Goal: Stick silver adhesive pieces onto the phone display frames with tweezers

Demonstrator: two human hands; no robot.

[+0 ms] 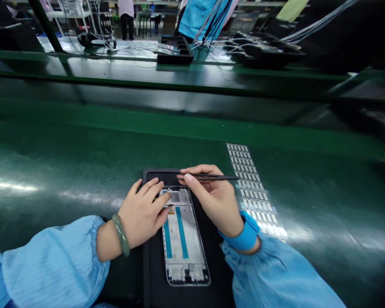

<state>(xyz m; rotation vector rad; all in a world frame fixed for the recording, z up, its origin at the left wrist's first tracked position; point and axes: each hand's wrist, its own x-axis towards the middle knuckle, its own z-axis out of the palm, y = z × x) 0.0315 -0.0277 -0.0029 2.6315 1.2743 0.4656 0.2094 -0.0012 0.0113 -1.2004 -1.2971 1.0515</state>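
Head view. Left hand [144,211]: palm down, fingers spread, fingertips over the upper left part of an opened phone frame [195,239]. A small dark piece shows between thumb and forefinger; cannot tell whether it is gripped or merely covered. Green bracelet [121,235] around this wrist, light blue sleeve [54,256] behind it.

Right hand [216,196]: thumb and fingers closed around black tweezers [211,176], held nearly level above the frame's top right corner. One end reaches past the knuckles, away from the left hand. Bright blue strap [244,235] around the wrist.

Phone frame: lies flat on a black tray [154,269], between the hands and extending nearer the wearer than either. Two blue strips [181,233] run along its pale inner face, the left one partly under the left hand.

Just right of the right hand, a long sheet of small white labels [253,184] lies slantwise on the green table [179,149]. Well beyond both hands, from where I stand: a black box [175,57], loose cables [128,48] and a person in pink [126,8].
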